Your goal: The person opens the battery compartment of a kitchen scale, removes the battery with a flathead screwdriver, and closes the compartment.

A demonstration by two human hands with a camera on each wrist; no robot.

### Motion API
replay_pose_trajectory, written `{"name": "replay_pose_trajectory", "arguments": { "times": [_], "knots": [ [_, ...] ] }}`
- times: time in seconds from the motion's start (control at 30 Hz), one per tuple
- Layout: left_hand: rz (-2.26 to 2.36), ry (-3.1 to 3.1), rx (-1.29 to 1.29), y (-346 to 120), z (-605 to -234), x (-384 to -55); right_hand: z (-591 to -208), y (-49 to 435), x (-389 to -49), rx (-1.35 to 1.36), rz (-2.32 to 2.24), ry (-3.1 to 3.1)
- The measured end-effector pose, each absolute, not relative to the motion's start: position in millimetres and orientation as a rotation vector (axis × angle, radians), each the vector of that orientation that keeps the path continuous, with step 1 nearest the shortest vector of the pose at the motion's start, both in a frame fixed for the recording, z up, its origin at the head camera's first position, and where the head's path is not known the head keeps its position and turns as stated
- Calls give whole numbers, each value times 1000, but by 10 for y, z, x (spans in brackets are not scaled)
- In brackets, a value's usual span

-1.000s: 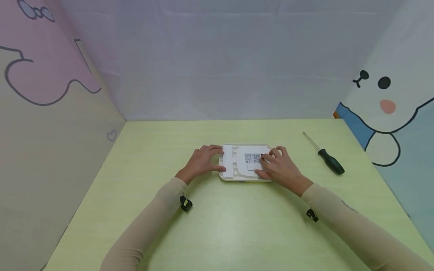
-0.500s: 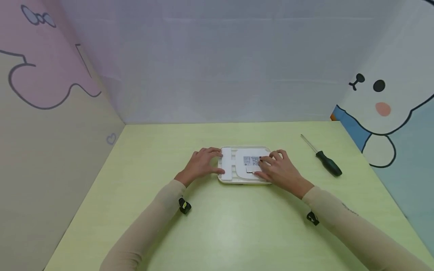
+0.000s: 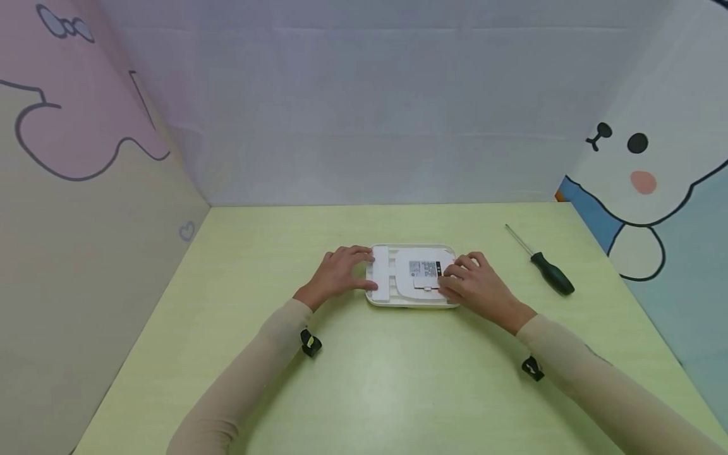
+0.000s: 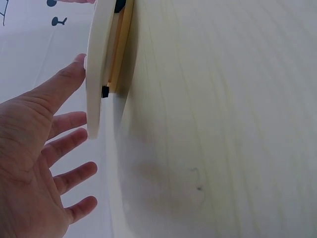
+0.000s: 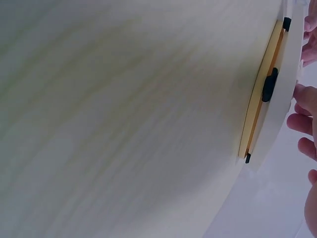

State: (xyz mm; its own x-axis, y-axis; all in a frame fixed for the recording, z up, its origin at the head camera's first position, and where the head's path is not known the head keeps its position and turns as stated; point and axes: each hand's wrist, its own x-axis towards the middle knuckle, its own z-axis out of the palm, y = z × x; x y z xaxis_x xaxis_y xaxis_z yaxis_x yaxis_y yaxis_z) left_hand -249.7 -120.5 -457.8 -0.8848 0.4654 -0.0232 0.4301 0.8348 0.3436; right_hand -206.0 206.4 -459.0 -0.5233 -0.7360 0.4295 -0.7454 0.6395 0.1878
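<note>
A flat white device (image 3: 402,291) with rounded corners lies on the table, its back side up. A printed label (image 3: 423,270) sits on its raised panel, above a small rectangular section with a little tab. My left hand (image 3: 338,273) spans the left end, thumb in front and fingers at the back. In the left wrist view that left hand (image 4: 37,148) touches the device with the thumb, fingers fairly straight and spread. My right hand (image 3: 474,285) bends its fingers over the right end, beside the label. Whether they pinch something is hidden.
A screwdriver (image 3: 540,262) with a dark green handle lies to the right of the device. Beneath the white body, the right wrist view shows a yellow-orange layer (image 5: 257,94) and black feet. Printed walls surround the light yellow table (image 3: 375,379) at the back and sides.
My right hand has shifted slightly right, uncovering more of the label and the small rectangular section, whose edge now shows a reddish-brown line. My left hand keeps its place on the device.
</note>
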Motion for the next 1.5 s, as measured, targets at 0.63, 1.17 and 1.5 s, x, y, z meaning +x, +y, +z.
{"name": "replay_pose_trajectory", "arguments": {
  "times": [0.63,1.17,1.5],
  "knots": [
    [488,2898,712,-1165,-4574,-2502,-4579,2152,-2065,1227,-88,-2175],
    [499,2927,745,-1192,-4590,-2508,-4592,2614,-2131,1089,-63,-2204],
    [522,2915,748,-1204,-4599,-2524,-4653,2947,-2097,1020,-77,-2252]
  ]
}}
